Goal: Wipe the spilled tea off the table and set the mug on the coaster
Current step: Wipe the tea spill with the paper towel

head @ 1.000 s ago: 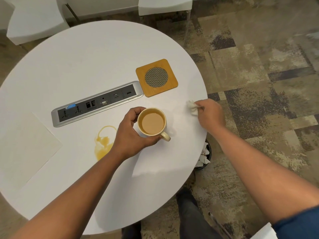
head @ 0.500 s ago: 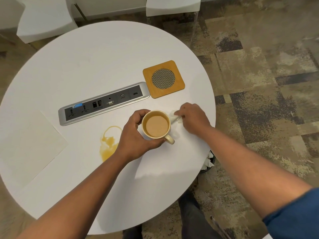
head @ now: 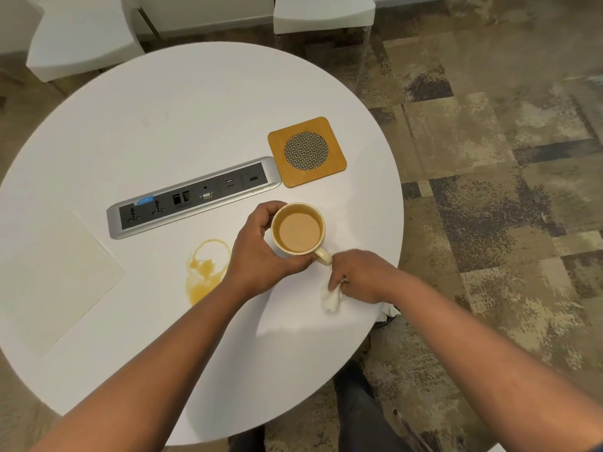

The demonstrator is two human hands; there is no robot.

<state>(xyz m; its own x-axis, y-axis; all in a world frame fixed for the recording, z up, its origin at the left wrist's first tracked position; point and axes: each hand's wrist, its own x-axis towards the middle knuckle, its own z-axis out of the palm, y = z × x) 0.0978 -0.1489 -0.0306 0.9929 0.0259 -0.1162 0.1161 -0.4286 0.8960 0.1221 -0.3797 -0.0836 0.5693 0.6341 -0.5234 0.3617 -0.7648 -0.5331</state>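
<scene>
Tissue [head: 331,300] moved nearer, right hand [head: 362,277] clenched.

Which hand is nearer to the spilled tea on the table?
Left. The left hand, holding the mug, is right beside the spilled tea. The right hand, holding a tissue, is farther, beyond the mug.

The left hand [head: 261,252] covered the mug's [head: 298,229] nine-o'clock wall, and whether its base touched the table [head: 195,109] could not be told. Most of the tissue [head: 331,299] was buried inside the right hand's [head: 362,275] closed fingers. At six o'clock the spilled tea [head: 204,275] slipped under the left wrist, while the power strip's [head: 192,198] blue label was too small to read.
</scene>
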